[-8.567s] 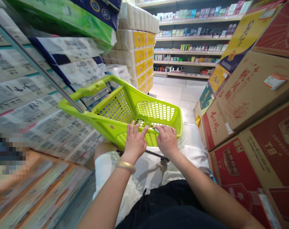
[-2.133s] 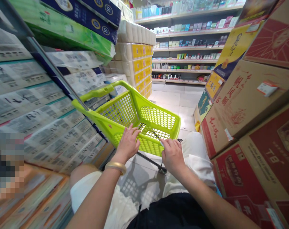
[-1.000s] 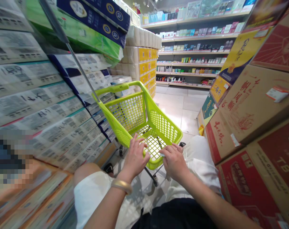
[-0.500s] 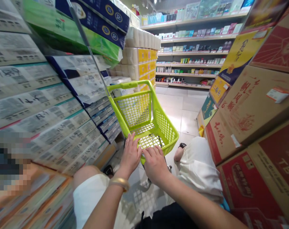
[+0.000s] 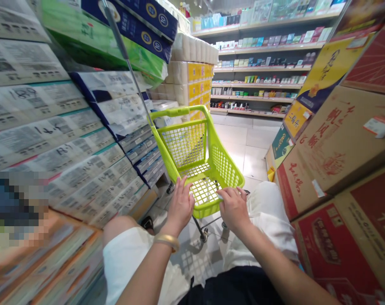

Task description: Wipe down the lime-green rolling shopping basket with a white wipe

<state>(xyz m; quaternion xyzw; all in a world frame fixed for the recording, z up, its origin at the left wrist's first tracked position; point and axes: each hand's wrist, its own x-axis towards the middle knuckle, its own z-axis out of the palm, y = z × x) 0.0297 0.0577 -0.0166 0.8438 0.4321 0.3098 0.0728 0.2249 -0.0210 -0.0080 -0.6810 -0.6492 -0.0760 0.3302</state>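
Note:
A lime-green shopping cart (image 5: 222, 163) with a lattice plastic basket stands in front of me, nothing visible inside it. My left hand (image 5: 181, 207), a gold bangle on its wrist, lies over the near left part of the basket's rim, fingers fairly straight and thumb on the inner side. Further right along the same rim, my right hand (image 5: 235, 209) is curled over the edge near the right corner, its fingertips partly hidden. A metal pole (image 5: 133, 78) with a grey sleeve rises at the cart's far left corner. Below the basket, a wheel (image 5: 204, 235) shows.
Stacked white cartons (image 5: 30, 99) line the left side, with tissue packs (image 5: 195, 46) beyond. Cardboard boxes (image 5: 347, 131) are piled at the right. Stocked shelves (image 5: 259, 70) stand across the tiled floor (image 5: 252, 135). My knees in white clothing flank the cart.
My right hand has slid rightward along the rim, away from my left hand. The whole view has shifted slightly, and the cart appears a little further right.

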